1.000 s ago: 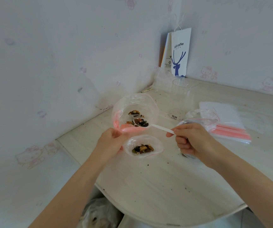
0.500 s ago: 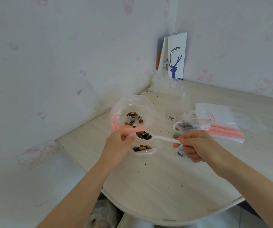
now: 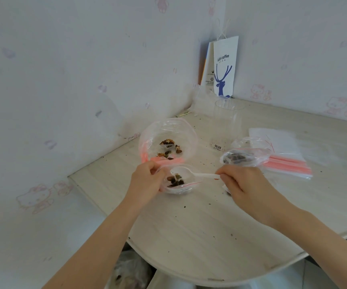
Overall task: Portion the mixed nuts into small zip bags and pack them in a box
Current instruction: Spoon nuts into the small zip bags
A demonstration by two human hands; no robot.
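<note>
Nearest, at six o'clock below the counter [image 3: 189, 236] edge, a pale bundle [image 3: 130, 272] is too blurred to name. Above it the left hand [image 3: 145, 181] has its grip closed in a pinch on the near rim of a small zip bag [image 3: 181, 187]. This looks meant to prop the soft mouth open and upward while the bag rests on the counter. From three o'clock the right hand [image 3: 245, 184] pinches the tail of a white plastic spoon [image 3: 189, 173] between thumb and forefinger. That grip keeps the hand clear of the mouth while the bowl reaches over it. The mixed nuts [image 3: 175, 181] sit dark inside that bag just below the bowl; whether any lie on the spoon I cannot tell. Just beyond, at twelve o'clock, the large bag [image 3: 168, 130] stands open with its supply at the bottom, likely kept close so each scoop travels little. At two o'clock a filled bag [image 3: 243, 156] lies on its side, its seal unreadable, against a stack of empty zip bags [image 3: 287, 161]. Farther, at one o'clock, stands a clear container [image 3: 227, 122], hard to make out against the counter; it may be the box, though that is a guess. A paper coffee bag [image 3: 225, 67] leans in the corner.
</note>
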